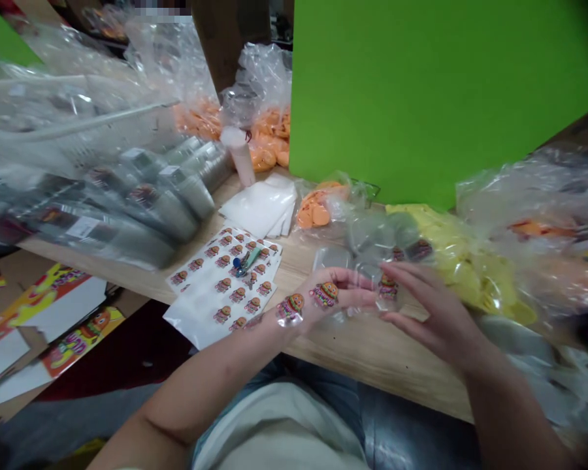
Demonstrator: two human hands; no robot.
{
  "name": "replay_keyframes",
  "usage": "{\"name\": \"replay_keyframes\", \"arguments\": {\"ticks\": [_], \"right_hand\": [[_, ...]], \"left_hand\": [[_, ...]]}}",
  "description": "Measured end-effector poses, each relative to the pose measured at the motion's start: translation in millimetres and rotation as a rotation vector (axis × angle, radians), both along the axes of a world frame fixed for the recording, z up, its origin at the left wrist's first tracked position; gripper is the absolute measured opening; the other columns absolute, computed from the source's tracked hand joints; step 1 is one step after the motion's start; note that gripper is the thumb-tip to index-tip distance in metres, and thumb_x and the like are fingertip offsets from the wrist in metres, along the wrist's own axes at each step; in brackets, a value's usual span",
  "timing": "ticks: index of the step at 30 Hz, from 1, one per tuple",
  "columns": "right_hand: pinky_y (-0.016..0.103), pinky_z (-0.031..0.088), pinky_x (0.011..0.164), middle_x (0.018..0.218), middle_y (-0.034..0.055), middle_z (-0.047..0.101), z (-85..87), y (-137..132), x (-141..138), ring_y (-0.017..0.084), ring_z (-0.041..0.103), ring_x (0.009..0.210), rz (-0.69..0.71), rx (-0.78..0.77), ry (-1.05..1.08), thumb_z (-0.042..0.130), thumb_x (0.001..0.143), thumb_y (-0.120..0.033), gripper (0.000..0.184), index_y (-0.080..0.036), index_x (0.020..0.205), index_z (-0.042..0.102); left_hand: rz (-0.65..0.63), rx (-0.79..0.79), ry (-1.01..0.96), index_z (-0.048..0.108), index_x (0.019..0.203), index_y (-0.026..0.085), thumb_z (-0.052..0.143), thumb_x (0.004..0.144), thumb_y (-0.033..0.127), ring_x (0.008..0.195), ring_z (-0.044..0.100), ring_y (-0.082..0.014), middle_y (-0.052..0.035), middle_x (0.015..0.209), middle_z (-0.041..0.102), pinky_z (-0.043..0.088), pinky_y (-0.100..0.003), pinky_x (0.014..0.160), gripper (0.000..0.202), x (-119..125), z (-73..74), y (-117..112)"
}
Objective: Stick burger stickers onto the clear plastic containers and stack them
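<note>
A small clear plastic container (385,304) with a burger-character sticker (388,286) is between my hands, over the table's front part. The fingers of my left hand (345,297) are closed on its left side. My right hand (434,310) curves around the other side, its thumb and fingers at the sticker. Two more burger stickers cling to my left hand and wrist, one sticker (290,309) near the wrist. Left of my hands lie sticker sheets (235,297) with a small blue-and-green tool (247,262) on top. More clear containers (372,234) stand just behind my hands.
Stacked clear containers (161,209) fill the left side. A pale cylinder (240,156) stands behind white sheets (264,203). Bagged orange pieces (316,209) and yellow pieces (463,261) lie behind and right. A green panel (436,98) blocks the back. Printed cardboard (78,343) lies lower left.
</note>
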State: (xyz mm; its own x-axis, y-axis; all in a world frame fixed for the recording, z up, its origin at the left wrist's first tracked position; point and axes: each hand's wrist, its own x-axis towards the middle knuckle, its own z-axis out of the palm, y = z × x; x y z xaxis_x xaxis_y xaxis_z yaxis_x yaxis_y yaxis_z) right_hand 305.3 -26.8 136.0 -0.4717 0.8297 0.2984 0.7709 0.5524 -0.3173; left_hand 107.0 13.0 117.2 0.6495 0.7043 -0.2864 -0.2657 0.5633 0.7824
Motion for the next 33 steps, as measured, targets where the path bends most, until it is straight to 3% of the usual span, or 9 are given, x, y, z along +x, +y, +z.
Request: {"name": "replay_keyframes", "arguments": {"ticks": [6,10,12,15,18,22,25,28,33], "right_hand": [[0.047,0.041,0.097,0.127,0.0133,0.046,-9.2,-16,-18,0.028,0.044,0.118,-0.010,0.110,-0.076,0.057,0.081,-0.032,0.073,-0.022,0.142,0.019],[0.049,0.039,0.098,0.127,0.0133,0.046,-4.8,-20,-26,0.029,0.042,0.119,-0.001,0.177,-0.114,0.056,0.081,-0.031,0.076,-0.022,0.144,0.014],[0.049,0.039,0.099,0.128,0.0130,0.045,-0.2,-21,-26,0.029,0.042,0.119,-0.012,0.181,-0.109,0.055,0.081,-0.029,0.074,-0.023,0.143,0.015],[0.048,0.040,0.097,0.128,0.0141,0.044,2.8,-20,-24,0.030,0.043,0.118,-0.062,0.157,-0.082,0.057,0.080,-0.032,0.075,-0.021,0.143,0.018],[0.048,0.042,0.094,0.122,0.0132,0.047,-4.0,-19,-24,0.031,0.046,0.113,-0.091,0.185,-0.046,0.062,0.075,-0.042,0.080,-0.024,0.141,0.022],[0.047,0.042,0.093,0.113,0.0101,0.053,-19.4,-27,-36,0.029,0.050,0.107,-0.095,0.209,0.018,0.066,0.073,-0.039,0.073,-0.029,0.136,0.029],[0.046,0.043,0.091,0.112,0.0101,0.053,-21.4,-35,-39,0.028,0.051,0.105,-0.106,0.214,0.048,0.066,0.073,-0.036,0.071,-0.029,0.134,0.032],[0.047,0.043,0.091,0.115,0.0099,0.052,-10.9,-24,-13,0.029,0.050,0.107,-0.148,0.140,0.089,0.065,0.074,-0.037,0.066,-0.029,0.132,0.035],[0.046,0.040,0.094,0.117,0.0158,0.055,7.0,45,89,0.032,0.051,0.110,-0.318,0.029,0.005,0.064,0.074,-0.041,0.058,-0.022,0.126,0.047]], "left_hand": [[-0.040,0.242,0.123,0.054,0.068,0.013,0.077,0.059,0.037,0.048,0.040,-0.0032,0.0056,0.057,0.049,0.027,-0.017,0.045,0.035,-15,2.6,-6],[0.147,0.329,0.229,0.049,0.064,0.014,0.074,0.063,0.041,0.050,0.043,-0.0046,0.0056,0.055,0.048,0.031,-0.017,0.046,0.036,-9,10.3,-8],[0.158,0.238,0.160,0.055,0.068,0.013,0.071,0.067,0.040,0.056,0.052,-0.0072,0.0021,0.061,0.056,0.040,-0.019,0.053,0.031,-10,14.2,-8],[0.009,-0.006,-0.094,0.065,0.088,0.013,0.073,0.067,0.032,0.076,0.064,-0.0139,-0.0057,0.085,0.068,0.049,-0.024,0.071,0.029,-15,14.5,-10],[-0.017,-0.112,-0.119,0.066,0.090,0.013,0.078,0.061,0.026,0.075,0.066,-0.0145,-0.0061,0.085,0.069,0.050,-0.025,0.073,0.034,-21,8.6,-12],[-0.069,0.032,0.048,0.064,0.076,0.012,0.080,0.056,0.029,0.063,0.061,-0.0104,-0.0020,0.070,0.066,0.046,-0.022,0.062,0.031,-24,6.7,-13],[-0.020,0.221,0.259,0.054,0.061,0.013,0.083,0.047,0.033,0.046,0.045,-0.0040,0.0057,0.052,0.052,0.034,-0.017,0.046,0.038,-27,8.5,-12],[0.100,0.295,0.304,0.044,0.058,0.016,0.078,0.051,0.048,0.042,0.040,-0.0041,0.0078,0.048,0.042,0.030,-0.018,0.043,0.048,-30,3.1,-10],[0.143,0.177,0.170,0.051,0.077,0.015,0.060,0.072,0.055,0.053,0.050,-0.0063,0.0044,0.060,0.050,0.042,-0.021,0.057,0.041,-39,-18.8,-8]]}}
